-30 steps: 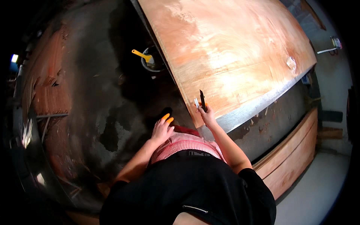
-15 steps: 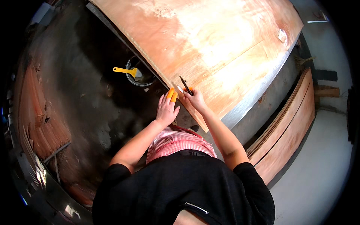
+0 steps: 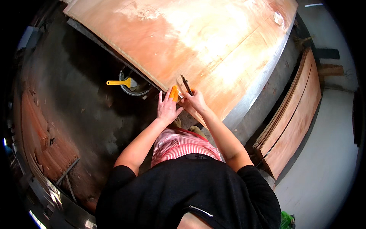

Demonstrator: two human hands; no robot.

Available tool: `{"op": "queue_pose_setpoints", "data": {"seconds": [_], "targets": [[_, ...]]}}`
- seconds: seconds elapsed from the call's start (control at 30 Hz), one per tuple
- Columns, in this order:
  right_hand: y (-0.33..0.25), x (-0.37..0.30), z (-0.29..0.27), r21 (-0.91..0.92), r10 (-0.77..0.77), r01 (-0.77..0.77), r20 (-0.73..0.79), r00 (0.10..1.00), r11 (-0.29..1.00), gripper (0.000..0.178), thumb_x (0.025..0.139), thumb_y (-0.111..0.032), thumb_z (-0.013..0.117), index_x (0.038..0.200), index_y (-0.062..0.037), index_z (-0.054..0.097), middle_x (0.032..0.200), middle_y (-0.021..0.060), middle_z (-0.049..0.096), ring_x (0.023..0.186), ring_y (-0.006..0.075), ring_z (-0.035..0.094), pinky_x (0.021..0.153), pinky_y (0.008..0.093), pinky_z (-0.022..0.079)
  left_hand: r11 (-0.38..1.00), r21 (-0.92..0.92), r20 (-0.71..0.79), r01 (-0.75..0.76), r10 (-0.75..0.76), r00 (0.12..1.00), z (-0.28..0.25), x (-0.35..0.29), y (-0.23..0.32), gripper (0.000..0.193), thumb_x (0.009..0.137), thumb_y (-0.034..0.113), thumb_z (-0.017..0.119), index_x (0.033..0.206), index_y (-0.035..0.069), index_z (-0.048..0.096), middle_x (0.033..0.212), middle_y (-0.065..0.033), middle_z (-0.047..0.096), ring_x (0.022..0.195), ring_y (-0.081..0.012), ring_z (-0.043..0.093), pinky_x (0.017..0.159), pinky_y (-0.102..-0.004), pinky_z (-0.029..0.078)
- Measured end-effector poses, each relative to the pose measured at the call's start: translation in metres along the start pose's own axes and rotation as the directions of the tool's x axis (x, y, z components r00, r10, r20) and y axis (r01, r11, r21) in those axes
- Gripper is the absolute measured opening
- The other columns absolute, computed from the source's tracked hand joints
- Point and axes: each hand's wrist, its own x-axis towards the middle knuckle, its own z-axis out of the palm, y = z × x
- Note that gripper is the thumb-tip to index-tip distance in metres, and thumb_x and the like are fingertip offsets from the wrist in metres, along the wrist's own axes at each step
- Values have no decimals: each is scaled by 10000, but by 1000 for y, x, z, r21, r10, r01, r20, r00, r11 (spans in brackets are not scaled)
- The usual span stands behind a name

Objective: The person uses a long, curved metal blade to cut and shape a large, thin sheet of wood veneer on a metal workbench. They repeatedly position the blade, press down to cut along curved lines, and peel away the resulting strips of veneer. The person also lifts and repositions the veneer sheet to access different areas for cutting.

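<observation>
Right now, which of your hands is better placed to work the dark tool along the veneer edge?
Probably the right hand: it grips the dark tool, tip on the veneer sheet. The left hand lies flat at the sheet's edge, orange-tipped fingers pressing.

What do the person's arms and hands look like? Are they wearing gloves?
No whole gloves. Both forearms are bare below short black sleeves. The left hand is bare too, except for orange caps over two fingertips. The right hand looks bare, with a hint of orange at one finger. No watch or rings show.
</observation>
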Motion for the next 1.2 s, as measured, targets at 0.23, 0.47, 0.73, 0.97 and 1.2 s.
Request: {"op": "queue_pose_setpoints", "data": {"seconds": [0.23, 0.47, 0.73, 0.97, 1.2], "targets": [[1, -66, -53, 115, 87, -64, -202, 976, 991, 177, 791, -169, 544, 818, 5, 564, 619, 29, 552, 498, 71, 490, 455, 201, 373, 998, 31, 135, -48, 43, 990, -8, -4, 6, 675, 682, 534, 532, 1241, 191, 370, 1350, -177, 122, 1252, -325, 92, 969, -532, 116], [66, -122, -112, 88, 120, -97, -311, 943, 991, 164, 800, -184, 524, 796, -27, 574, 551, -7, 509, 443, 59, 439, 407, 198, 317, 995, 57, 126, -85, 78, 989, -5, -5, 18, 662, 648, 553, 559, 1204, 220, 423, 1328, -218, 148, 1245, -353, 82, 958, -542, 141], [142, -188, -165, 151, -3, 48, -284, 959, 987, 139, 807, -118, 506, 877, -6, 549, 630, 20, 559, 424, 54, 431, 401, 194, 340, 987, 115, 18, -116, 114, 993, 32, -41, 117, 702, 714, 418, 552, 1250, 37, 307, 1331, -190, 185, 1239, -314, 154, 971, -514, 128], [232, -263, -236, 114, -47, 107, -434, 900, 988, 159, 781, -124, 513, 866, -18, 596, 572, 16, 533, 437, 67, 453, 429, 221, 367, 978, 188, 133, -92, 68, 989, 71, -56, 209, 726, 734, 419, 533, 1255, -11, 270, 1327, -202, 175, 1243, -307, 146, 991, -476, 118], [319, -349, -301, 353, 137, 63, -515, 846, 934, 168, 795, -124, 485, 850, -7, 593, 504, 9, 487, 422, 80, 464, 407, 229, 360, 948, -19, 64, -317, 318, 946, 104, -62, 295, 639, 732, 318, 574, 1193, -55, 336, 1200, -272, 320, 1092, -384, 334, 921, -430, 267]]}}
